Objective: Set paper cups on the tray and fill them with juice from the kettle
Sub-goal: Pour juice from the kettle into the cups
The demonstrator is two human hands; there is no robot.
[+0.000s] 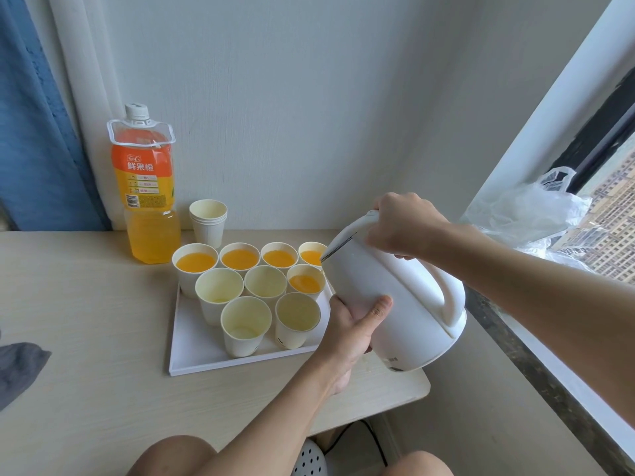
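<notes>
In the head view, a white kettle (395, 297) is held tilted above the right edge of the tray (192, 352), with its spout end lowered towards the cups and its base raised to the right, off the table (86, 304). The right hand (402, 225) is closed round the top of the handle beside the lid, the fingers curled over it. The left hand (347, 324) is cupped against the lower front of the kettle: the thumb is laid along the white wall, and the other fingers are wrapped beneath, out of sight. The tray is set on the table near its right end, and nine cups are stood on it, packed close together. Five filled cups (240, 258) are seen with orange juice in them: the four of the back row and the right one of the middle row, which lies just beside the spout end. Four empty cups (245, 321) are placed in front, two in the middle row and two at the near edge. Behind the tray, a stack (208, 218) of spare cups is stood against the wall, with a juice bottle (146, 187) upright just to its left. A clear bag (525, 211) is lying on the sill at the right, and a grey cloth (17, 365) on the table's left edge.
</notes>
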